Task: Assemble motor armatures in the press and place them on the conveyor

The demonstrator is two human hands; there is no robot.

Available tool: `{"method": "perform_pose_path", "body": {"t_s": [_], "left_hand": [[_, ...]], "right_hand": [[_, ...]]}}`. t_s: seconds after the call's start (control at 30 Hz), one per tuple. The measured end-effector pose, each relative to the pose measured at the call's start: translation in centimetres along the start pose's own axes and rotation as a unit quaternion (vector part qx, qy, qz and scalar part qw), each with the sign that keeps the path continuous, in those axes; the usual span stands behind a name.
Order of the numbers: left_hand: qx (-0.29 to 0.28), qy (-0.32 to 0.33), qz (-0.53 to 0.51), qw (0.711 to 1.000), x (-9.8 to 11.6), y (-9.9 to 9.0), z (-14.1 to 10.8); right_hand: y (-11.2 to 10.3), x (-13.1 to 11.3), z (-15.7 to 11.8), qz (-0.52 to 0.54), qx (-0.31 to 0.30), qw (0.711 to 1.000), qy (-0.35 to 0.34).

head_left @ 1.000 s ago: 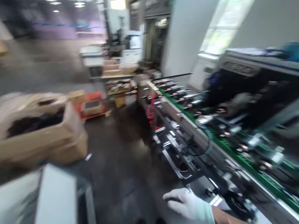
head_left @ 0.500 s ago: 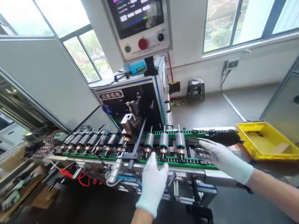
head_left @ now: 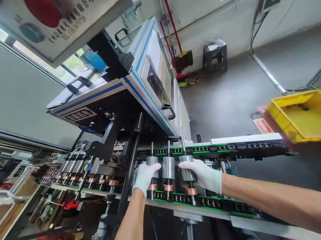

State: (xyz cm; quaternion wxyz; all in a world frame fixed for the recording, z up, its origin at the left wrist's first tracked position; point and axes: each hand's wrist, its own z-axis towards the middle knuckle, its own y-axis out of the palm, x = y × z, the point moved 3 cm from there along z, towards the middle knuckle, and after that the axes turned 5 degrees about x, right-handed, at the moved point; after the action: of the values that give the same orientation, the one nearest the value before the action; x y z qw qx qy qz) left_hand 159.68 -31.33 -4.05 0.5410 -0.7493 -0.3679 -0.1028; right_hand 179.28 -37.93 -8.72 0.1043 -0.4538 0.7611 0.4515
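Observation:
My left hand (head_left: pixel 144 177), in a white glove, is closed around the left motor armature (head_left: pixel 153 162) of three near the machine's right side. Part of that armature is hidden behind the glove. Between my hands stands a middle armature (head_left: pixel 168 167), a ribbed steel core with a copper commutator at its lower end. My right hand (head_left: pixel 205 175), also gloved, grips the right armature (head_left: pixel 188 175) from its right side, thumb across the core. All three lie across the two chains of the conveyor (head_left: pixel 212 202), shafts pointing toward the machine.
A machine cabinet (head_left: pixel 152 72) stands behind the conveyor, with a control panel (head_left: pixel 80 18) overhead. More armatures (head_left: pixel 74 167) line the conveyor at left. A yellow bin (head_left: pixel 311 114) sits at right. A grey stool (head_left: pixel 215 55) is by the wall.
My view has moved closer and turned toward the right. Both hands, earlier open over the conveyor, have come onto armatures, the right one moving in from the right.

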Motion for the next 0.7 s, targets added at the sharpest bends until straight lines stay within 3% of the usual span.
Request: {"method": "perform_pose_path", "body": {"t_s": [0.1,0.23,0.37,0.47,0.53,0.6,0.7], "left_hand": [[-0.085,0.006,-0.139,0.987,0.4,0.8,-1.1],[-0.171,0.019,-0.305,0.937,1.7,0.9,-2.5],[-0.153,0.081,-0.353,0.919,2.6,-1.4,-6.1],[-0.123,0.109,-0.391,0.906,2.2,-4.4,-11.3],[-0.099,0.119,-0.411,0.898,1.0,-6.4,-15.6],[-0.061,0.11,-0.431,0.894,-1.4,-8.2,-20.3],[0.021,0.073,-0.46,0.885,-7.0,-10.2,-28.0]], "right_hand": [[1.0,0.1,1.1,0.041,-0.047,0.998,0.018],[2.1,0.4,2.0,0.047,-0.022,0.998,0.037],[3.9,-0.7,-0.4,0.001,-0.053,0.999,0.004],[6.3,-1.2,-4.2,-0.044,-0.127,0.991,0.001],[8.2,-0.3,-7.2,-0.076,-0.168,0.982,0.034],[10.0,1.7,-10.4,-0.107,-0.198,0.971,0.076],[12.8,6.7,-15.3,-0.159,-0.254,0.946,0.122]]}}
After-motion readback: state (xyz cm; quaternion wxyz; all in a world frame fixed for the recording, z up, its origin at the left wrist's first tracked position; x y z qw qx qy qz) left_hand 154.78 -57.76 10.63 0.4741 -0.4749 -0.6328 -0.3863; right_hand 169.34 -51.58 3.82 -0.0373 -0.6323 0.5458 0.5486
